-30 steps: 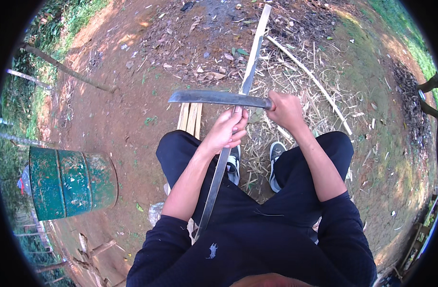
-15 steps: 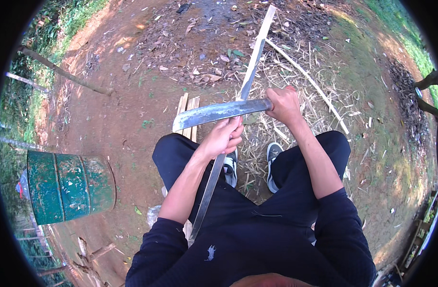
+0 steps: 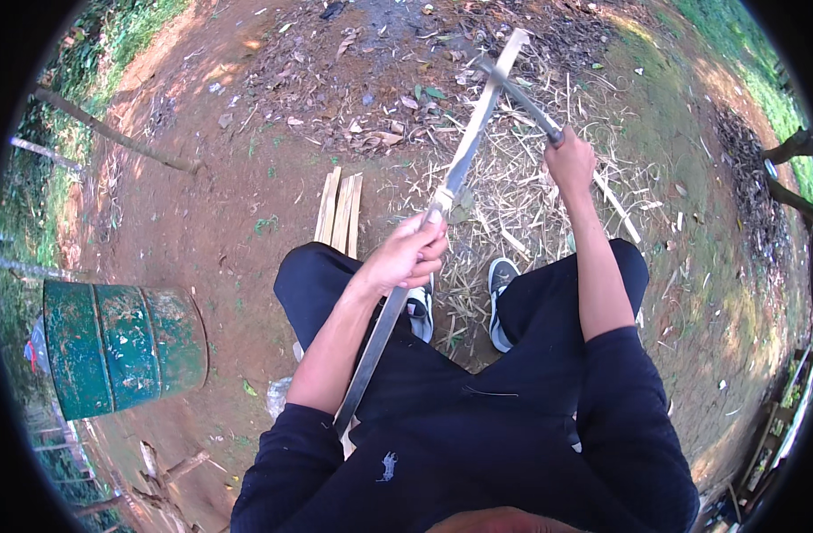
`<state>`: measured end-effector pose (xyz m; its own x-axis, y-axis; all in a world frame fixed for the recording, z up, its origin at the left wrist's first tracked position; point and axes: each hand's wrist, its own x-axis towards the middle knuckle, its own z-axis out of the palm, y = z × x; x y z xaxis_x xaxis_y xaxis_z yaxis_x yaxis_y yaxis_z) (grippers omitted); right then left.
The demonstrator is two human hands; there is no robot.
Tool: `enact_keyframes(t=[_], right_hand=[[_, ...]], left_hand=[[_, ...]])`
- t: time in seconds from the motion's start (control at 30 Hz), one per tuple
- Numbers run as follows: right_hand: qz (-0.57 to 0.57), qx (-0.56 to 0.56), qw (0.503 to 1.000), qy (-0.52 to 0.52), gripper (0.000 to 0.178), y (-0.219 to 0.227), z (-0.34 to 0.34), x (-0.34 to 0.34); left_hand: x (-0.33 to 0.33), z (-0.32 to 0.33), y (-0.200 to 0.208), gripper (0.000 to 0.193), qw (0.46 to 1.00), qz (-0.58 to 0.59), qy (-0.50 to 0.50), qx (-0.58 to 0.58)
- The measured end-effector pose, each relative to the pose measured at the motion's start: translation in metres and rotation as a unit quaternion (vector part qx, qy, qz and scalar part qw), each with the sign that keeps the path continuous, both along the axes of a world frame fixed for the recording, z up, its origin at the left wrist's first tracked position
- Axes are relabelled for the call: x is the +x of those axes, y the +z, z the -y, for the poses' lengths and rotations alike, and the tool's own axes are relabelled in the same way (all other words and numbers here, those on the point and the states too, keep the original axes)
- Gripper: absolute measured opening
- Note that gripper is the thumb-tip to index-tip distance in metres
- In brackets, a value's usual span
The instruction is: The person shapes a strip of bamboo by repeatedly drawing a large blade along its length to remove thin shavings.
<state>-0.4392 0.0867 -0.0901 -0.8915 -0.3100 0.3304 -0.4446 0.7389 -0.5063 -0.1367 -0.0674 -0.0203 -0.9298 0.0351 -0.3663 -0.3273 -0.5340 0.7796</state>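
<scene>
My left hand is closed around the middle of a long bamboo strip. The strip slants from beside my left elbow up to the far ground, pale at its far end and grey-dark along much of its length. A node or notch shows just beyond my fingers. My right hand grips the handle of a machete, out to the right and farther forward. Its blade meets or crosses the strip near the far end, edge-on and blurred at the tip. Whether the two touch, I cannot tell.
Pale split strips lie on the ground beyond my left knee. Shavings litter the dirt between and beyond my shoes, with another thin strip on the right. A green metal drum stands at the left, near branches.
The machete has swung from lying across the strip near my left hand to its far end. My right hand moved forward and right; the left keeps its grip on the strip.
</scene>
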Motion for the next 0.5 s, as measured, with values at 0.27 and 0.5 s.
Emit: enact_keyframes(t=[0.27, 0.5], right_hand=[[0.493, -0.447, 0.743, -0.073, 0.021, -0.079, 0.004, -0.015], [0.238, -0.220, 0.942, 0.090, 0.017, 0.008, 0.021, 0.089]], left_hand=[[-0.005, 0.010, -0.002, 0.026, 0.999, -0.002, 0.012, 0.047], [-0.009, 0.010, 0.000, 0.027, 0.995, -0.030, 0.082, 0.048]])
